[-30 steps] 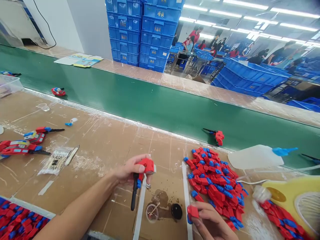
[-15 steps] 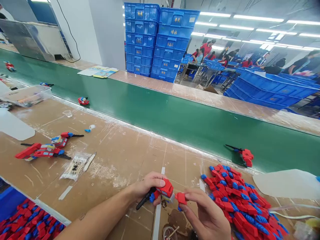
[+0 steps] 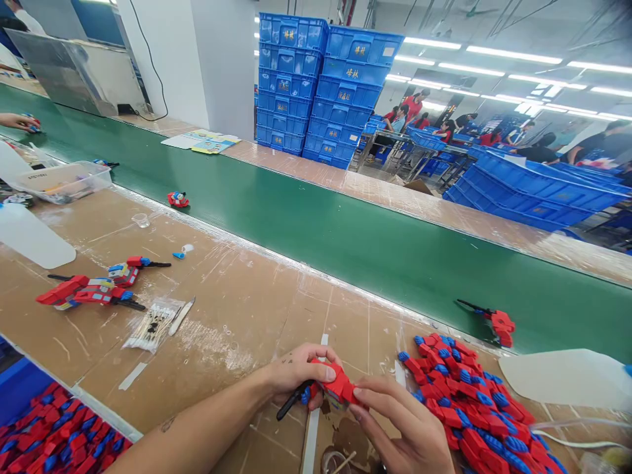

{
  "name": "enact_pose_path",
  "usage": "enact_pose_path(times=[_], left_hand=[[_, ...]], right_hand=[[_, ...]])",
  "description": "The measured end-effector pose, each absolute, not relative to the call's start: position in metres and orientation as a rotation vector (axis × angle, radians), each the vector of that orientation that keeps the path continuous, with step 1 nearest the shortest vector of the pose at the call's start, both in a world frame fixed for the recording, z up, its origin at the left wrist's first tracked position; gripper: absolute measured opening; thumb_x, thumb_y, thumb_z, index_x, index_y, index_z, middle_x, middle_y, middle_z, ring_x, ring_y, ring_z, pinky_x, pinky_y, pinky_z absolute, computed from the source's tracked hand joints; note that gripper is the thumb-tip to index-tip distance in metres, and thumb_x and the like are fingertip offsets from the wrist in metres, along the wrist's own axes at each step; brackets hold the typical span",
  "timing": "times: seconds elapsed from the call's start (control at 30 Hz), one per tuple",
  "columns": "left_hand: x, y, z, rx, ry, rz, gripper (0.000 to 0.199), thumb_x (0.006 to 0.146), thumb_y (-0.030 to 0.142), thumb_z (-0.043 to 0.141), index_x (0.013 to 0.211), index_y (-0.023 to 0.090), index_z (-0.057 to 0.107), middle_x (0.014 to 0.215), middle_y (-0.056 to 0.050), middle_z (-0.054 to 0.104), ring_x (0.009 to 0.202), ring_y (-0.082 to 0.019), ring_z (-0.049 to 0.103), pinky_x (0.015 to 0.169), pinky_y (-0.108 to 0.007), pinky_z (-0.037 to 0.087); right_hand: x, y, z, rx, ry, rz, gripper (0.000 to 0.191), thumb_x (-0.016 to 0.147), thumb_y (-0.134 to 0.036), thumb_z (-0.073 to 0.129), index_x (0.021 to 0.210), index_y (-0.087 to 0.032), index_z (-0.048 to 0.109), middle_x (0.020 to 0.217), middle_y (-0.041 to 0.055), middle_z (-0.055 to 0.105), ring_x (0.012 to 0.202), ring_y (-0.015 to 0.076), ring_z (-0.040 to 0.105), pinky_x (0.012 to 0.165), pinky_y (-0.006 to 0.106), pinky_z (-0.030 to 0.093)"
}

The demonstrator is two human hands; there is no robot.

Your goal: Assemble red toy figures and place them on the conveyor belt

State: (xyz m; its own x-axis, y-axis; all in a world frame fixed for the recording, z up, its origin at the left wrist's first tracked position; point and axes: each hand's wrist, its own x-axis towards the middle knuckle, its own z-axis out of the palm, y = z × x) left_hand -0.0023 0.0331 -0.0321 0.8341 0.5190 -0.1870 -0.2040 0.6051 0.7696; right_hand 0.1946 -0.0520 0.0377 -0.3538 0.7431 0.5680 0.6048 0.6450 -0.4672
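Observation:
My left hand [image 3: 299,375] grips a red plastic toy figure [image 3: 332,385] with a black rod sticking out toward the lower left. My right hand [image 3: 405,424] holds a small red plastic part against the figure, and my fingers hide most of that part. To the right of my hands lies a heap of red and blue toy parts [image 3: 469,411] on the cardboard-covered table [image 3: 237,329]. A second heap [image 3: 59,438] sits in a blue bin at the lower left.
Two assembled red toys [image 3: 91,291] lie on the table beside a bag of cotton swabs [image 3: 153,327]. A green conveyor belt [image 3: 345,230] carries red toys [image 3: 501,327]. Another person's hand [image 3: 17,121] shows at the far left. Stacked blue crates [image 3: 316,85] stand beyond the belt.
My hands have come closer together. The red part in my right hand, apart from the figure earlier, now touches it. The view has shifted slightly.

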Motion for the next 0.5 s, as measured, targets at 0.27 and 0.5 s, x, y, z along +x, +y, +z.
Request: enact_pose_path(times=[0.27, 0.5], left_hand=[[-0.005, 0.035, -0.033, 0.847, 0.359, 0.422, 0.087, 0.059, 0.041, 0.093, 0.131, 0.015, 0.052, 0.069, -0.001, 0.064, 0.046, -0.009, 0.050, 0.044, -0.017, 0.037], [-0.010, 0.034, -0.039, 0.862, 0.235, 0.371, 0.154, 0.046, 0.017, 0.099, 0.163, 0.032, 0.000, 0.102, -0.005, 0.070, 0.083, -0.019, 0.067, 0.076, -0.028, 0.052]], right_hand=[[0.199, -0.043, 0.055, -1.249, -2.031, 0.687, 0.021, 0.089, -0.039, 0.078, 0.101, -0.024, 0.070, 0.102, 0.0017, 0.066, 0.094, 0.0121, 0.067, 0.083, 0.015, 0.057], [0.181, -0.033, 0.071, -1.132, -2.392, 0.876, 0.096, 0.060, -0.014, 0.089, 0.146, -0.030, 0.048, 0.144, 0.0045, 0.051, 0.132, 0.0237, 0.053, 0.114, 0.032, 0.049]])
